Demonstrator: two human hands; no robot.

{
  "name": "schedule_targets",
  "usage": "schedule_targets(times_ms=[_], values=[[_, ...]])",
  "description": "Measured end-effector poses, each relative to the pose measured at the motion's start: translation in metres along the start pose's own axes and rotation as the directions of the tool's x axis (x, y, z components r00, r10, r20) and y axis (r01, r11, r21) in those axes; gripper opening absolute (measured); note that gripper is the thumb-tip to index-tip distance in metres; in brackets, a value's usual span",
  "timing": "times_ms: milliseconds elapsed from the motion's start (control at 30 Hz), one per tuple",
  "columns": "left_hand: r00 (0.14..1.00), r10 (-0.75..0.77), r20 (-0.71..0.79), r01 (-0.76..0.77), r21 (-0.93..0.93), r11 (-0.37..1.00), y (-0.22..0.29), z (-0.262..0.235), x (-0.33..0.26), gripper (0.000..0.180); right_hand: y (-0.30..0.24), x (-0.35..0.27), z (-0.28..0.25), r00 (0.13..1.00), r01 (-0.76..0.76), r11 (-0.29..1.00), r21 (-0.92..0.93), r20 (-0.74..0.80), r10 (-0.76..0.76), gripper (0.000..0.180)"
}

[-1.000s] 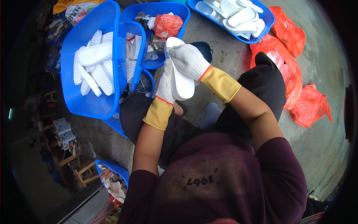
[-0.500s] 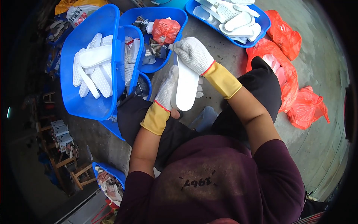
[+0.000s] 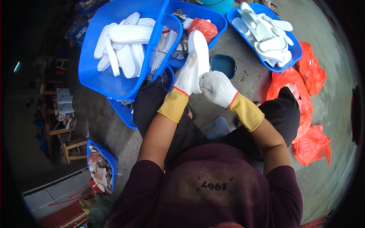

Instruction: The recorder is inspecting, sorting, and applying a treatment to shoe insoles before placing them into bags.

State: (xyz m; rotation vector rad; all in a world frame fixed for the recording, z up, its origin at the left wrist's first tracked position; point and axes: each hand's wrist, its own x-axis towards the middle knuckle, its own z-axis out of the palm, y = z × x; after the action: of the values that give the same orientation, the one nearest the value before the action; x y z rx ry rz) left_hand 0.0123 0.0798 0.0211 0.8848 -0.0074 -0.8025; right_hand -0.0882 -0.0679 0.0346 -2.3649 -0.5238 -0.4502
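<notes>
A long white shoe sole (image 3: 200, 55) stands up in front of me, its smooth face turned to the right. My left hand (image 3: 185, 77), in a white knit glove with a yellow cuff, grips it from the left, most of the fingers hidden behind it. Close against the sole's lower right edge, my right hand (image 3: 218, 88) is closed in a matching glove. Whatever its curled fingers hold is too small or hidden to tell. More white soles (image 3: 129, 35), some with dimpled faces, lie in a big blue basin (image 3: 89, 70) at the left.
Another blue tub (image 3: 294, 48) of white soles stands at the far right, beside red plastic bags (image 3: 311, 72). Blue bins (image 3: 220, 22) with a red bundle (image 3: 203, 29) sit ahead. A small dark basin (image 3: 223, 65) rests on the floor beyond my right hand.
The sole has swung more upright and moved up and right with my left hand. My right hand has shifted from its far end down to its near right edge. The view has shifted too.
</notes>
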Motion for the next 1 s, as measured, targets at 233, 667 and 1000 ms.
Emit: schedule_targets(times_ms=[233, 667, 1000], values=[[0.995, -0.044, 0.087, 0.059, -0.178, 0.982, -0.034, 0.016, 0.002, 0.057, -0.009, -0.006, -0.007, 0.993, -0.103, 0.955, 0.277, -0.035, 0.117, 0.012], [0.999, 0.048, -0.026, -0.047, 0.036, 0.998, -0.051, 0.043, -0.022, 0.07, 0.027, 0.038, 0.002, 0.676, -0.331, 0.494, 0.804, -0.163, 0.718, 0.031], [0.899, 0.43, 0.081, -0.437, 0.236, 0.868, 0.104, 0.114, -0.032, 0.099, -0.055, 0.055, -0.065, 0.963, -0.011, 1.0, -0.025, -0.269, 0.004, 0.016]])
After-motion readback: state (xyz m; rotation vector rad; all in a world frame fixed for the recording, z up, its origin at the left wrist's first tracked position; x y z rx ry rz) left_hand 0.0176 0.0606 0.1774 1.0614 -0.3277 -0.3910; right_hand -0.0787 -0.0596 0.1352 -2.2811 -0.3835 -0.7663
